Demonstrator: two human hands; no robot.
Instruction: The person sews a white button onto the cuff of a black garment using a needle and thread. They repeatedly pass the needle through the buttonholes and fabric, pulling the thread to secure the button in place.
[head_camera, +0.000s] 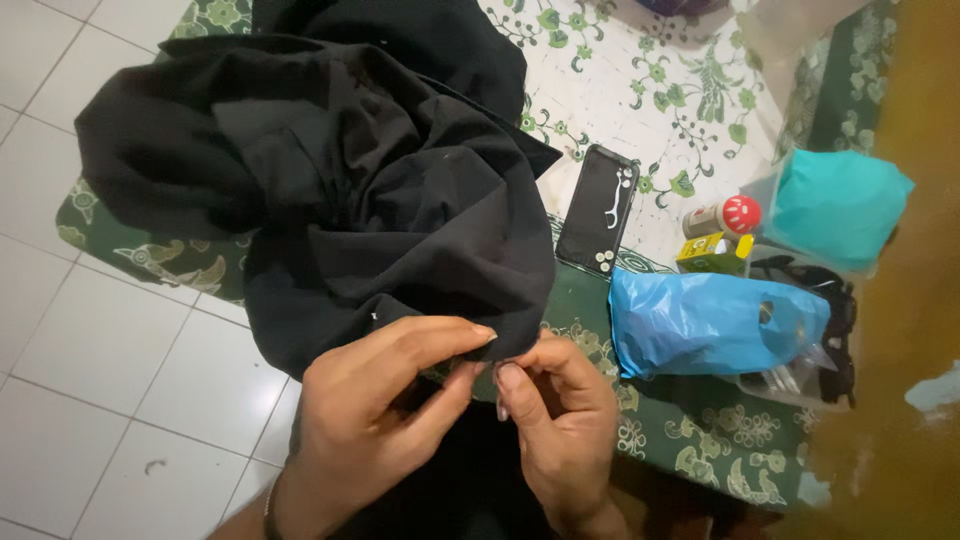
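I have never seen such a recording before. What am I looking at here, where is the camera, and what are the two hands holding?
There is no machine here. A person wears one camera on the head, and it looks down at that person's own two bare hands.

The left hand and the right hand meet at the lower edge of a crumpled black cloth and pinch it between the fingertips. Whether something small, like a needle, is also held is too small to tell.

The cloth lies on a mat with a green and white flower pattern, spread over a white tiled floor.

To the right of the cloth lie a dark phone, a blue plastic bag, a small bottle with a red cap, a small yellow box and a teal bundle.
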